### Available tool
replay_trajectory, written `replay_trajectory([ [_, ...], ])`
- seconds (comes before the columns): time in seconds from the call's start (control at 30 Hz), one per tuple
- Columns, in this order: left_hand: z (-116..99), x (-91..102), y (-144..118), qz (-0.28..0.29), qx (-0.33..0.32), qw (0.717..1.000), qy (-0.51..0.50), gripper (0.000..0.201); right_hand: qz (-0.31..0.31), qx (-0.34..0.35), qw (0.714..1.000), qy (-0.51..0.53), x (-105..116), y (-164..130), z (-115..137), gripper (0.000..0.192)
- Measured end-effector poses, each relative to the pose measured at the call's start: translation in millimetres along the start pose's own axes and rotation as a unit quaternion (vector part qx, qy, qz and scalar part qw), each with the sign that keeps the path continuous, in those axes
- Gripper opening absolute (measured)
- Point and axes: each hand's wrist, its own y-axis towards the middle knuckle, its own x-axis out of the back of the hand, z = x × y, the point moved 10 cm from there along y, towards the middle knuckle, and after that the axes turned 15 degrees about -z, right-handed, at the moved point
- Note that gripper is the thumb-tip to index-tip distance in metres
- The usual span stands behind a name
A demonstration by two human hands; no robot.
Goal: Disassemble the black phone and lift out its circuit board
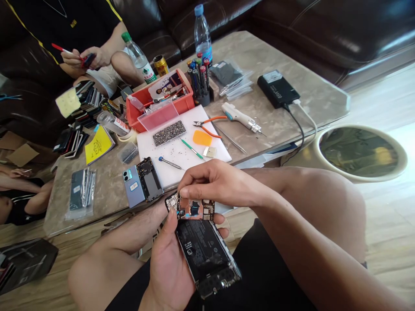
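Note:
My left hand (171, 259) is wrapped round an opened phone (207, 255), its black battery facing up. At the phone's upper end, the fingers of my right hand (210, 181) pinch a circuit board (196, 208) with copper-coloured areas. The board lies tilted across the phone; whether it is fully apart from it I cannot tell. Beyond my hands, on the table, are a phone back cover (132, 185) and a dark phone frame (151, 179). A small blue-topped screwdriver (170, 162) and a green tweezer-like tool (192, 149) rest on a white mat (147, 151).
On the mat are a tray of screws (169, 133), orange-handled cutters (210, 125) and an orange pick (202, 138). Behind stand a red toolbox (136, 114) and bottles (202, 39). An electric screwdriver (241, 117) and a black power bank (278, 88) lie right. Another person (90, 47) sits opposite.

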Motion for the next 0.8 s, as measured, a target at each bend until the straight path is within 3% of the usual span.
replay_trajectory([
  [0.17, -1, 2.8, 1, -0.040, -0.010, 0.999, 0.006, 0.040, 0.002, -0.004, 1.000, 0.001, 0, 0, -2, 0.033],
  [0.3, -1, 1.9, 0, -0.037, -0.011, 0.999, 0.006, 0.041, 0.001, -0.002, 1.000, -0.001, 0, 1, -2, 0.033],
  [0.6, -1, -4.6, -2, 0.008, -0.007, 1.000, -0.002, 0.038, -0.003, 0.005, 1.000, -0.015, 1, 0, 0, 0.024],
  [0.8, 1, -10.8, -4, 0.081, 0.016, 0.996, -0.014, 0.033, -0.005, 0.007, 1.000, -0.015, 1, 0, 0, 0.030],
])
